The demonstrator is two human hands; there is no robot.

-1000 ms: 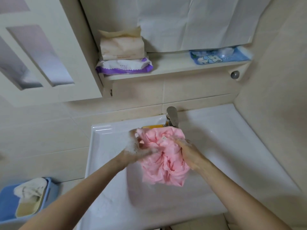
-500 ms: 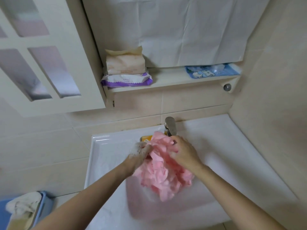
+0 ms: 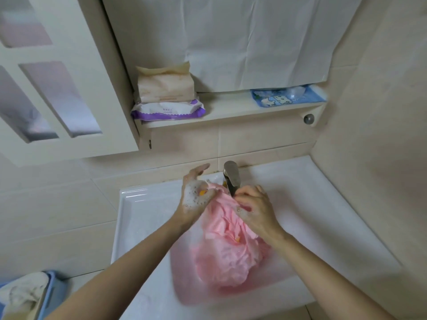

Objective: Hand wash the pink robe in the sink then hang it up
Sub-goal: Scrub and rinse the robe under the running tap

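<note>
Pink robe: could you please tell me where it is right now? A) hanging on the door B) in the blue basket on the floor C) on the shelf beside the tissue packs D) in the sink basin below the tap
D: the pink robe lies bunched in the sink basin under the tap, with the left hand and right hand on its upper part.

I see wet crumpled cloth robe [image 3: 227,257], glossy white ceramic sink [image 3: 138,211], brushed metal faucet [image 3: 232,177].
</note>
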